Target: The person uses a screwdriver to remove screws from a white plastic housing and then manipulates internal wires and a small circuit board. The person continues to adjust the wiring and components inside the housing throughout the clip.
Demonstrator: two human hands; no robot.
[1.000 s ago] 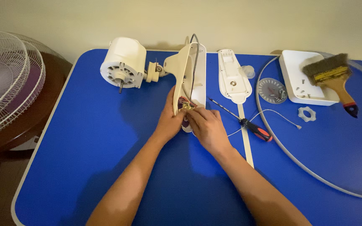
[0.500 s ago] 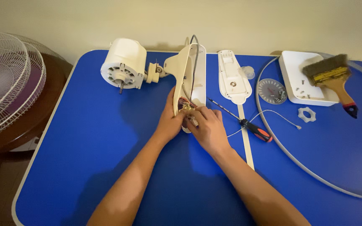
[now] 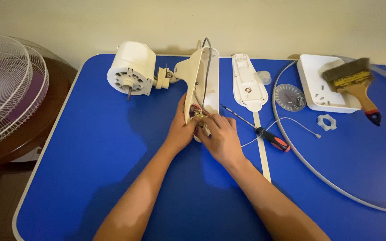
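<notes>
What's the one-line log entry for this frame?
left hand: steadies fan housing | right hand: at wiring | screwdriver: on table, untouched

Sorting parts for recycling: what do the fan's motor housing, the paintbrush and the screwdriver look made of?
The motor housing looks like cream moulded plastic, smooth and matte, with a metal shaft. The paintbrush seems to have a varnished wooden handle, a brassy metal ferrule and dark bristles. The screwdriver shows a dark steel-like shank and a red and black handle, probably plastic or rubber.

Cream fan housing (image 3: 200, 80) lies opened, coloured wires (image 3: 198, 111) exposed.
</notes>
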